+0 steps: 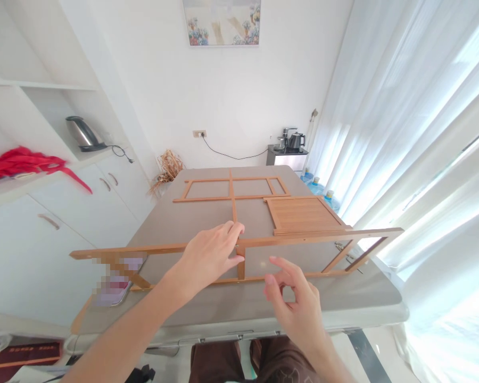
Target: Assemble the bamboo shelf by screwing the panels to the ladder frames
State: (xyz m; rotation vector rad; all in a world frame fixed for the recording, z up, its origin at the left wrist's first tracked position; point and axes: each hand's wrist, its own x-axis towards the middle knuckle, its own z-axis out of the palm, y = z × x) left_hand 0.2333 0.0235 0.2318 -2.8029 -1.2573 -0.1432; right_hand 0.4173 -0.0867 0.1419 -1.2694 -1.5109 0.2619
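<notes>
A long wooden frame (287,241) stands on edge across the near part of the table, with a short middle post (241,265). My left hand (213,250) reaches over its top rail, fingers curled at the middle joint and thumb against the post. A thin wooden strip (233,205) runs back from that joint across a second, flat-lying wooden frame (207,199). In front of the long frame, my right hand (297,303) has thumb and a finger drawn together in a pinch. Whatever is between those tips is too small to make out.
A slatted wooden panel (307,214) lies behind the right half of the frame. Small metal parts (349,252) lie at the right. A phone-like flat object (120,282), partly blurred, is at the left on the grey table (207,314). Cabinets flank the left side, curtains the right.
</notes>
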